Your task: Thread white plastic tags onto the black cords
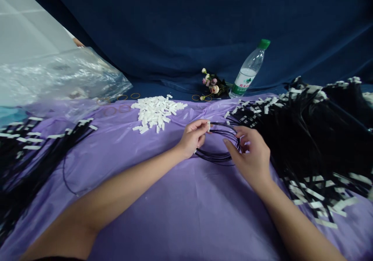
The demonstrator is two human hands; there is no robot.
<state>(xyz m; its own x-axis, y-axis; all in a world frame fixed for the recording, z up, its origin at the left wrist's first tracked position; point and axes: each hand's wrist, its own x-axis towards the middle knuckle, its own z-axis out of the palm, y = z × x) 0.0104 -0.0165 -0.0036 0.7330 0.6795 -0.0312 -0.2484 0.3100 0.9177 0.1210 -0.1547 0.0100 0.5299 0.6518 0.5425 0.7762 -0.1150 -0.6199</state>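
A bundle of thin black cords (217, 157) is bent into a loop above the purple cloth, between my two hands. My left hand (192, 137) is closed around the loop's left side, thumb and fingers pinching near a white end piece (208, 126). At the right side, my right hand (254, 156) curls its fingers around the cords, with the thumb in front of them. Its palm hides part of the loop. Behind my left hand lies a heap of small white pieces (155, 112).
Black cords with white ends are piled at the right (303, 136) and left (55, 152) on the purple cloth (180, 206). A plastic bottle (247, 72) with a green cap and artificial flowers (212, 84) stand at the back. Clear plastic wrap (72, 74) lies back left, near several rubber bands.
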